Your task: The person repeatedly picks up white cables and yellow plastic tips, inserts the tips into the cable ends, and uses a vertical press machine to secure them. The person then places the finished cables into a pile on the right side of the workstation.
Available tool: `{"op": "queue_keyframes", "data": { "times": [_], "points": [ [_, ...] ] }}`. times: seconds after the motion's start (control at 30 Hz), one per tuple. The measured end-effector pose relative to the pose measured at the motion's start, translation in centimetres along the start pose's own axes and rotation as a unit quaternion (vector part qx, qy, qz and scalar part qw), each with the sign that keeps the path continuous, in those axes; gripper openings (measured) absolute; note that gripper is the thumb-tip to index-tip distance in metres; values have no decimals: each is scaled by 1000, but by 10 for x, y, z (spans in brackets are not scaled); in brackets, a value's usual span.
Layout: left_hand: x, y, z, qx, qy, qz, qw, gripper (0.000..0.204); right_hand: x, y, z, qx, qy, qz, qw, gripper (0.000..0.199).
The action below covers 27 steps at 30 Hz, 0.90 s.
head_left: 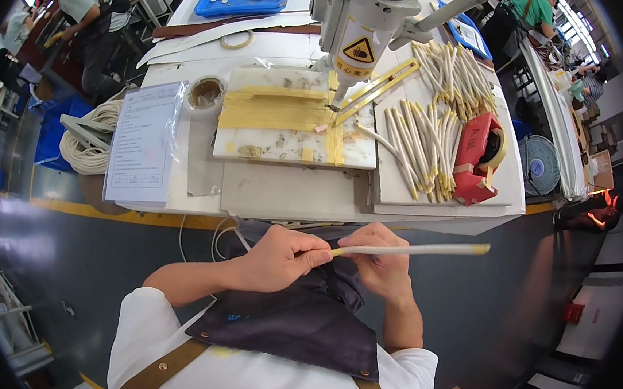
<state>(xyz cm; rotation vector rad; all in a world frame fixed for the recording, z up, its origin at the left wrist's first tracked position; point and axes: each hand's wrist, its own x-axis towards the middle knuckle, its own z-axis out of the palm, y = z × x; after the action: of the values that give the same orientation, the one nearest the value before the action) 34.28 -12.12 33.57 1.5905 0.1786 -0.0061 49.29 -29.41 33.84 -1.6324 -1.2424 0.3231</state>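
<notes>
My left hand [284,258] pinches the yellow-taped end of a short white cord piece [424,250]. Against the same cord, close beside it, my right hand [378,262] has its fingers curled round. The rest of the cord sticks out to the right, ending in a second yellow-taped tip. Both hands are in front of my dark apron [290,332], just short of the table edge. On the table's right lie many similar cord pieces [421,148] with yellow ends, next to a red tape dispenser [478,164].
A press-like machine [361,34] with a warning label hangs over a white slab [257,143] patched with yellow tape. A printed sheet [144,141], a tape roll [206,93] and a coil of white cord [89,151] are at left. A blue tray [242,6] lies farther back.
</notes>
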Motion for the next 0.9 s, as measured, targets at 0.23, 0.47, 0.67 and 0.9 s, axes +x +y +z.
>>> {"op": "queue_keyframes", "data": {
  "times": [0.23,0.47,0.67,0.9],
  "points": [
    [8,-12,-6,-444,-151,-211,858,31,-1,23,7,231,12,8,973,28],
    [-4,7,12,83,125,129,980,19,-16,31,17,286,117,74,948,32],
    [5,-9,13,381,187,342,839,18,-23,16,39,426,131,175,878,14],
    [8,9,-20,-319,-93,-181,926,24,-8,22,48,689,-20,170,705,16]
  ]
}}
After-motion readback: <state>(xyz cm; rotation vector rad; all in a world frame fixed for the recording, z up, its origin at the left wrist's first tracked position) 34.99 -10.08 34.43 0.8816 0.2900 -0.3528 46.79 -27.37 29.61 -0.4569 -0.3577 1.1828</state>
